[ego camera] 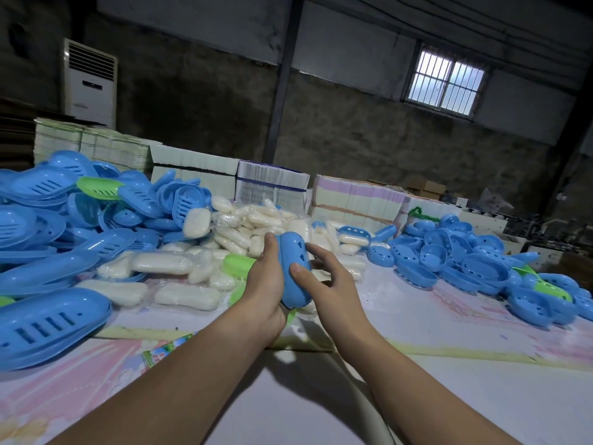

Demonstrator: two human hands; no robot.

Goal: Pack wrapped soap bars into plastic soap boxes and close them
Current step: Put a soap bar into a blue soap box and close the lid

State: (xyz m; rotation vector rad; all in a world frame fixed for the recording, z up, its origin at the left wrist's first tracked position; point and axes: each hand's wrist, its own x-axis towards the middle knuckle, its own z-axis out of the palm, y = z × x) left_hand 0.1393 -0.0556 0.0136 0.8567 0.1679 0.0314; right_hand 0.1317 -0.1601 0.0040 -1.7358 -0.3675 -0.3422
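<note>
A closed blue plastic soap box (293, 268) stands on end above the table between both hands. My left hand (264, 287) grips it from the left and below, thumb up along its side. My right hand (324, 277) holds its right side, thumb pressed on the front and fingers spread behind. What is inside the box is hidden. A heap of white wrapped soap bars (179, 268) lies just beyond and left of the hands.
Blue box halves with slots (48, 220) are piled high at the left, with a few green ones (99, 187). Blue lids with holes (465, 261) are heaped at the right. Stacked cartons (272, 184) line the table's far edge. Printed sheets (449, 316) cover the table.
</note>
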